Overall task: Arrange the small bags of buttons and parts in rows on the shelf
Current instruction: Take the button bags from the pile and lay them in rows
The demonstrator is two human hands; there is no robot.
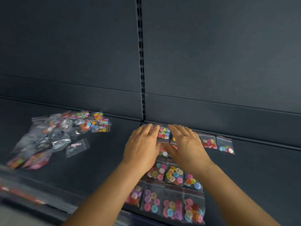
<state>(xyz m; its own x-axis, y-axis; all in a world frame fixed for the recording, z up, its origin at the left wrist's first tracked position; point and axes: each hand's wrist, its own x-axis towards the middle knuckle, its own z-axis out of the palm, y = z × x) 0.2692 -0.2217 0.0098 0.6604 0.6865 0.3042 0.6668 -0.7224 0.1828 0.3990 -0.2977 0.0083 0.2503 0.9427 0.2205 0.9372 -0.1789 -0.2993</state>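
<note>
Both your hands, left hand [142,144] and right hand [187,144], press flat-fingered on a button bag [163,133] at the shelf's [260,168] far edge; next, fetch another from the left pile [53,136].

Shelf [97,160]: dark slate grey. Bags [172,175]: clear, red-striped tops. Buttons [163,132]: mixed pink, yellow, blue, green, red, purple. Back panel [65,54]: same grey.

A dark blue-grey back panel [211,46] rises behind everything. A black slotted upright strip [141,59] runs down its middle, with small rectangular holes in a line. At the lower left, a blurred front edge strip [21,194] with red marks is visible.
</note>
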